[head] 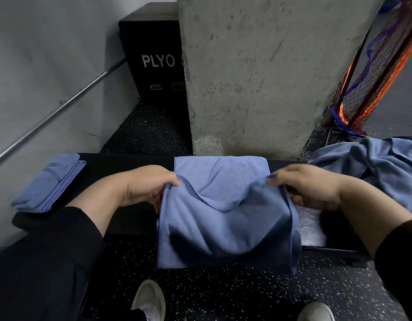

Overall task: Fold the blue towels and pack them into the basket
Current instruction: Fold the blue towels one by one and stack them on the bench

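Single head-worn wide-angle view, looking forward and steeply down from above a black bench [121, 167]. The bench crosses the middle of the frame and serves as landmark. The camera stands close over its near edge: both forearms enter from the lower corners, and two shoes [149, 300] show on the speckled floor [235, 295] below the bench, at the bottom edge. Beyond the bench, a concrete pillar [258, 77] fills the upper centre; a black box lettered "PLYO" [154, 61] stands behind it to the left. Straight lines bow near the borders. No second view shares the scene.
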Demonstrator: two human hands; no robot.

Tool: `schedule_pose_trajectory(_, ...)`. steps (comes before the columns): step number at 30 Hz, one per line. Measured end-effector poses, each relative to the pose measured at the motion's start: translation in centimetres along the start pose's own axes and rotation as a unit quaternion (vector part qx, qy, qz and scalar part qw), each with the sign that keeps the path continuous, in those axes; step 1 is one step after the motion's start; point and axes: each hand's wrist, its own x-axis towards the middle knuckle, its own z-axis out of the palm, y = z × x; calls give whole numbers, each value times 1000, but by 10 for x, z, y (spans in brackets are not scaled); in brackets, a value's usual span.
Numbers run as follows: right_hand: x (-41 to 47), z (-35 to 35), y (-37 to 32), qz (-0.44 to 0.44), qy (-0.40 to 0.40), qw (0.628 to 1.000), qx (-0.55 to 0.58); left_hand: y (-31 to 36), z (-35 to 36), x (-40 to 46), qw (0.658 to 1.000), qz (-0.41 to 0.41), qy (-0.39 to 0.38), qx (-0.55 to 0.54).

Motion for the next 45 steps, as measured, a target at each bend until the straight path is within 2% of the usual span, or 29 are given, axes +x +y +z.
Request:
schedule_pose_trajectory(2,6,-1,-6,-27,58,998,25,4,0,6,994,21,40,95)
schedule_pose_trajectory(4,16,2,-8,-71,117,991,-9,4,0,18,977,58,121,163)
schedule_pose_trajectory(7,37,7,-1,-110,170,973,-112,1,-1,39,945,112,252,176)
schedule_pose_trajectory(9,53,7,12,-100,183,968,-140,-3,3,50,927,129,294,196)
schedule_pose_trajectory(11,63,9,20,-76,186,960,-196,-9,11,58,920,129,296,222)
schedule_pose_trajectory(16,69,12,26,-46,175,932,-315,-21,18,71,922,70,233,300)
schedule_pose_trajectory(19,59,14,22,-17,101,906,-411,-19,16,66,917,49,195,345)
schedule_pose_trajectory(21,51,18,24,-37,74,891,-446,-20,14,59,916,41,169,362)
schedule_pose_trajectory(26,45,18,35,-108,132,908,-383,-23,13,46,918,84,200,332)
schedule_pose_trajectory(35,65,8,42,-83,233,924,-291,-23,1,61,928,43,242,280)
schedule_pose_trajectory(37,74,4,43,-67,254,923,-282,-22,-2,72,921,29,257,292)
schedule_pose_trajectory(42,97,-3,40,-46,254,914,-313,-19,-2,96,877,-11,312,364)
schedule_pose_trajectory(45,109,-2,45,-33,280,889,-361,-28,5,99,861,7,350,369)
